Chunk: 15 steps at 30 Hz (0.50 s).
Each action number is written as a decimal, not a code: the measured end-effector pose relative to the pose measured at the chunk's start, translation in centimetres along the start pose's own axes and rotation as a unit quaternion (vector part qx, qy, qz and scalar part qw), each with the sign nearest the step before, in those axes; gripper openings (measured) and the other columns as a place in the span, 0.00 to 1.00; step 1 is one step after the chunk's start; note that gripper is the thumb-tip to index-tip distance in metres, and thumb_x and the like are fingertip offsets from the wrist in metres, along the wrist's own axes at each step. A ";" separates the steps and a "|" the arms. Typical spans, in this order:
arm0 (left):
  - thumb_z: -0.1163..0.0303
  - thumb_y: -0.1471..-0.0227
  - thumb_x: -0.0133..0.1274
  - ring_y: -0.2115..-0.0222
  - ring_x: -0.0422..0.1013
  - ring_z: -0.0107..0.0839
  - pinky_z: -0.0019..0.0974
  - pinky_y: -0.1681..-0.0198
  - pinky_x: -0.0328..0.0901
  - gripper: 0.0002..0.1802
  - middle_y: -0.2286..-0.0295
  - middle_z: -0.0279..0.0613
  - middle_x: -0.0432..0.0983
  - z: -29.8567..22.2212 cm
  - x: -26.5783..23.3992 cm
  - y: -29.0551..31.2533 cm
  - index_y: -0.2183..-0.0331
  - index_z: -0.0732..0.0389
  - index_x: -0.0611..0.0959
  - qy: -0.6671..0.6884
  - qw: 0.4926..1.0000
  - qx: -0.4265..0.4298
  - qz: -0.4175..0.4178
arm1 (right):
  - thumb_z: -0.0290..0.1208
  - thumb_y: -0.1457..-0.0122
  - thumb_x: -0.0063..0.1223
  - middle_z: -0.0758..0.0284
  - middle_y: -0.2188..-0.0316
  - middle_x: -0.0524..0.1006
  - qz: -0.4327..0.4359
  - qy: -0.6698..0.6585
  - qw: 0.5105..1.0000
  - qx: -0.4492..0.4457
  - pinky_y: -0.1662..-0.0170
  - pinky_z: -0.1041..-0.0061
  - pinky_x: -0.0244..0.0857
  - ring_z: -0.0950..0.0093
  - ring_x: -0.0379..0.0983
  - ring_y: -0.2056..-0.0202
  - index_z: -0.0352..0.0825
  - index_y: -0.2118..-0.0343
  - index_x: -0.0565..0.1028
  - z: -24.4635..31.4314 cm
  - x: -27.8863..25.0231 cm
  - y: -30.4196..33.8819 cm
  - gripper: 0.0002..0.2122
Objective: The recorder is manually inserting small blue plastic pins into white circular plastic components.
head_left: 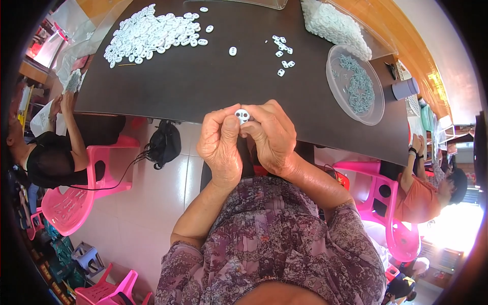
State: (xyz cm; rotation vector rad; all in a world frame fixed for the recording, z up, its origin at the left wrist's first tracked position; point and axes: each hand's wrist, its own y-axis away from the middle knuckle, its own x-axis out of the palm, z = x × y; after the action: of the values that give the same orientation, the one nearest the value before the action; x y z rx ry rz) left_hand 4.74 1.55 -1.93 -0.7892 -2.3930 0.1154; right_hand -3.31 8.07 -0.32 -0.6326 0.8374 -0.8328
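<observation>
My left hand [219,145] and my right hand [273,133] meet at the table's near edge. Between their thumbs and forefingers they pinch a small white plastic piece [242,116] with dark holes in its face; the fingertips hide part of its rim. Farther off lies a single white oval piece [233,51] with two holes. A large heap of similar white oval pieces [152,35] spreads over the far left. Several smaller white pieces [280,46] lie scattered right of the middle.
The dark table [168,84] ends just beyond my hands. On its right are a clear round tray [333,84] of small grey-green parts [360,86], a bag of white pieces [338,28] and a grey-lidded container [405,89]. People sit at both sides, near pink chairs [71,208].
</observation>
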 end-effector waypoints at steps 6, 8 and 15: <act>0.70 0.46 0.49 0.68 0.67 0.21 0.25 0.62 0.63 0.12 0.67 0.39 0.73 -0.2 -0.2 0.1 0.63 0.69 0.76 0.009 1.000 -0.008 0.011 | 0.17 0.52 0.54 0.63 0.73 0.73 -0.003 -0.007 1.000 0.015 0.74 0.79 0.61 0.74 0.66 0.76 0.25 0.63 0.72 0.0 0.2 0.4 0.11; 0.70 0.45 0.49 0.67 0.67 0.21 0.25 0.61 0.63 0.12 0.66 0.39 0.73 0.0 -0.2 0.2 0.63 0.69 0.76 -0.006 1.000 0.004 0.006 | 0.18 0.52 0.54 0.63 0.73 0.73 -0.002 -0.003 1.000 0.013 0.73 0.79 0.62 0.74 0.66 0.76 0.25 0.63 0.72 0.3 0.2 0.2 0.11; 0.71 0.45 0.49 0.67 0.66 0.20 0.25 0.60 0.62 0.11 0.66 0.39 0.73 0.1 -0.2 0.3 0.63 0.68 0.75 -0.027 0.999 0.020 -0.010 | 0.20 0.52 0.55 0.63 0.72 0.74 -0.006 0.013 1.000 0.003 0.73 0.78 0.62 0.73 0.66 0.75 0.26 0.64 0.73 0.1 0.5 0.3 0.11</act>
State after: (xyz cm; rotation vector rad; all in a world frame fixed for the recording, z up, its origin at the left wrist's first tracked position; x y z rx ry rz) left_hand 4.91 1.68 -2.15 -0.7536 -2.4407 0.1774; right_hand -2.94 7.84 -0.67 -0.6222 0.8548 -0.8551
